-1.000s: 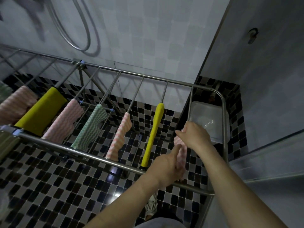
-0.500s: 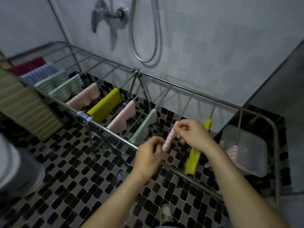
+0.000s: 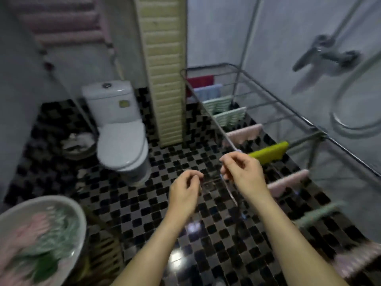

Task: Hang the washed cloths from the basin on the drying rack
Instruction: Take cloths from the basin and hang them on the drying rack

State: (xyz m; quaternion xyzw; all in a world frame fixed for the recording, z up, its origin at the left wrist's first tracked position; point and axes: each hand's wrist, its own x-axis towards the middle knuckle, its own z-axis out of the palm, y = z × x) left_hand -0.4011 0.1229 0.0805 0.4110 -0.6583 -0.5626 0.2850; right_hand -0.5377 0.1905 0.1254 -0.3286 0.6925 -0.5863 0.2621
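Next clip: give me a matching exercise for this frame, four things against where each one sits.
Things:
1. basin
2. toilet
3. yellow cloth
4. red cloth

Places:
A. far end of the drying rack
B. lower left corner of the view
C. on the rack, just beyond the right hand
D. on the floor by the far wall, left of centre

Pairs: 1-B, 2-D, 3-C, 4-A

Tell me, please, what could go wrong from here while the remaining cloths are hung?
1. The glossy black-and-white tiled floor shows bright reflections; it may be wet, so a step could slip.
2. The round white basin of pink and green cloths sits left, apart from the metal drying rack on the right; a dripping cloth carried across could drop onto the floor.
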